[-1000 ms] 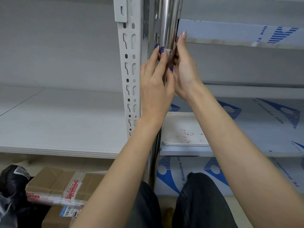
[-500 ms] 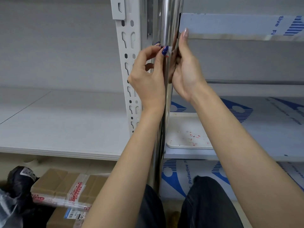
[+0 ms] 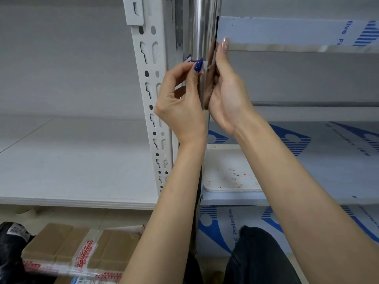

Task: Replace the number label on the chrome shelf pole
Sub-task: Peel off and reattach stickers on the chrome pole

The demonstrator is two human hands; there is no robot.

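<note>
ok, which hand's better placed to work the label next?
Left. The left hand pinches the white label at the chrome pole; the right hand only rests against the pole's right side, visible finger straight.

A storeroom, by its slotted shelf upright (image 3: 151,99), film-wrapped shelves (image 3: 307,31) and taped cartons (image 3: 67,249).

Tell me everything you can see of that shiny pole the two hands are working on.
The chrome pole is a round, mirror-bright metal tube standing upright, running from the picture's top edge down behind the left forearm. It reflects the hands. A white slotted upright stands on its left; film-covered shelves meet its right side. The left hand pinches a small white label against its front, and the right hand lies against its right side, one finger pointing up.
</note>
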